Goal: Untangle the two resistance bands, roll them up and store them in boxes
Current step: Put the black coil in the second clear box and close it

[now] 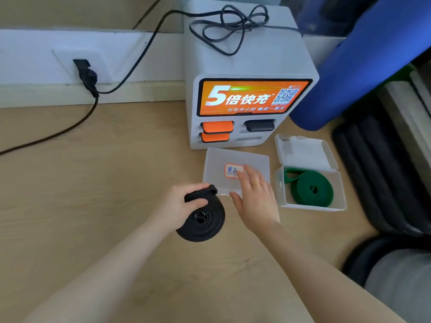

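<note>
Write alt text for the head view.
A left hand grips a rolled black resistance band while the right hand rests open on a closed, labelled translucent plastic box. Beside it, a coiled green band lies in an open clear box.

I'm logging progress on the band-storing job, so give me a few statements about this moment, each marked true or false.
1. The green band lies rolled in the open box. True.
2. The left hand holds the rolled black band. True.
3. The labelled box stands open. False: its lid is shut.
4. The right hand grips the green band. False: it rests open on the labelled box.
5. The black band is already boxed. False: it is held above the floor.
</note>
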`<action>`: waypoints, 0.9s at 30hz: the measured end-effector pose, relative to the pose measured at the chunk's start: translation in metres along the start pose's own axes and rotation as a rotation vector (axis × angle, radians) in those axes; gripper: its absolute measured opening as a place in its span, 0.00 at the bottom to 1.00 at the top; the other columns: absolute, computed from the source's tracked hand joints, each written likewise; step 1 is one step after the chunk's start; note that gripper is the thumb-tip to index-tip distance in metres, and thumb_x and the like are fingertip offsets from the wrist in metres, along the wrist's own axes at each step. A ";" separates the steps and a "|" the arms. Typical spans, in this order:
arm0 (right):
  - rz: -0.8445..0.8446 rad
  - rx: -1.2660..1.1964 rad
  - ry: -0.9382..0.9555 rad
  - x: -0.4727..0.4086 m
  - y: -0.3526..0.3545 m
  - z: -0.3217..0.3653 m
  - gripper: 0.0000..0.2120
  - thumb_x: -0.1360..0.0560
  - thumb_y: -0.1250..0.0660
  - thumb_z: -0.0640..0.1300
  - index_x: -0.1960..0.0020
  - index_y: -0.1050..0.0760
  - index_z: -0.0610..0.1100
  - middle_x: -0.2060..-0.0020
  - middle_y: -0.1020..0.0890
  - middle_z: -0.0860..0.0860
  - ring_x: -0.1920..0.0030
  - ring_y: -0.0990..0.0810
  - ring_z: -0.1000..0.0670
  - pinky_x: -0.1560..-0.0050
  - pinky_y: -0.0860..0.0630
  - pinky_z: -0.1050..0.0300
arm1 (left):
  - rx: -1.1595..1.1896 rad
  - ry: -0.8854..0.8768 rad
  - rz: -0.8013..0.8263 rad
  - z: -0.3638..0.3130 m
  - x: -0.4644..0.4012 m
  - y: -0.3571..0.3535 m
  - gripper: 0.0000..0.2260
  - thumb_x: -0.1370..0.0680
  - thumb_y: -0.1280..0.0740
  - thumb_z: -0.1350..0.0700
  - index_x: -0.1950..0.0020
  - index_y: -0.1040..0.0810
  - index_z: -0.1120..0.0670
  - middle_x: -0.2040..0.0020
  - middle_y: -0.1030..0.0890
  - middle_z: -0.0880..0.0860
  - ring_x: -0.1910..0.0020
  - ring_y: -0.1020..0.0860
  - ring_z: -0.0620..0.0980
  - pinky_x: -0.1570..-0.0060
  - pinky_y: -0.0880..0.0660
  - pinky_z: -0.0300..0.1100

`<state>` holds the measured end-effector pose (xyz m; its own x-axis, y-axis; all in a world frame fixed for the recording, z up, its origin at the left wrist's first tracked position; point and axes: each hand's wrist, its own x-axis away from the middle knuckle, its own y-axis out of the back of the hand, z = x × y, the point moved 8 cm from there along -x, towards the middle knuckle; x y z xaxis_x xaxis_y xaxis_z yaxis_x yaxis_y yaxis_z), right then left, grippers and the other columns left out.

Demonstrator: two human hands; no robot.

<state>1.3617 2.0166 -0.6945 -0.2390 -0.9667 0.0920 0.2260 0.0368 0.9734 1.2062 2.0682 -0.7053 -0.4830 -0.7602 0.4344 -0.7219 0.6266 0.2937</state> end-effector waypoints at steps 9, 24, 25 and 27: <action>0.015 0.476 0.133 -0.012 -0.042 -0.015 0.33 0.42 0.20 0.47 0.40 0.24 0.40 0.42 0.20 0.40 0.46 0.20 0.37 0.53 0.21 0.43 | -0.191 -0.003 0.061 0.028 -0.006 -0.022 0.17 0.25 0.33 0.58 0.37 0.24 0.48 0.39 0.23 0.49 0.41 0.25 0.47 0.42 0.32 0.37; -0.222 0.570 0.393 -0.010 -0.025 -0.010 0.19 0.31 0.29 0.45 0.43 0.24 0.37 0.48 0.18 0.40 0.52 0.17 0.40 0.57 0.20 0.50 | -0.304 -0.145 -0.149 0.020 -0.008 -0.032 0.16 0.25 0.32 0.59 0.38 0.23 0.51 0.29 0.37 0.51 0.31 0.36 0.46 0.38 0.46 0.28; -0.242 0.517 0.407 -0.009 -0.017 -0.011 0.16 0.28 0.32 0.44 0.43 0.25 0.38 0.49 0.17 0.40 0.53 0.17 0.40 0.58 0.20 0.49 | -0.263 -0.176 -0.164 0.017 -0.005 -0.031 0.15 0.25 0.32 0.60 0.38 0.22 0.52 0.27 0.41 0.49 0.29 0.40 0.42 0.37 0.48 0.26; -0.259 0.393 0.426 -0.007 -0.004 -0.014 0.14 0.25 0.42 0.45 0.45 0.27 0.39 0.54 0.17 0.43 0.59 0.17 0.41 0.64 0.21 0.52 | -0.188 -0.240 -0.159 0.007 0.000 -0.030 0.15 0.26 0.31 0.61 0.39 0.22 0.52 0.28 0.44 0.42 0.32 0.44 0.32 0.40 0.50 0.18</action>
<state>1.3761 2.0194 -0.7022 0.1752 -0.9699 -0.1694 -0.1719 -0.1995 0.9647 1.2240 2.0485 -0.7201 -0.4905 -0.8557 0.1647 -0.7042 0.5006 0.5036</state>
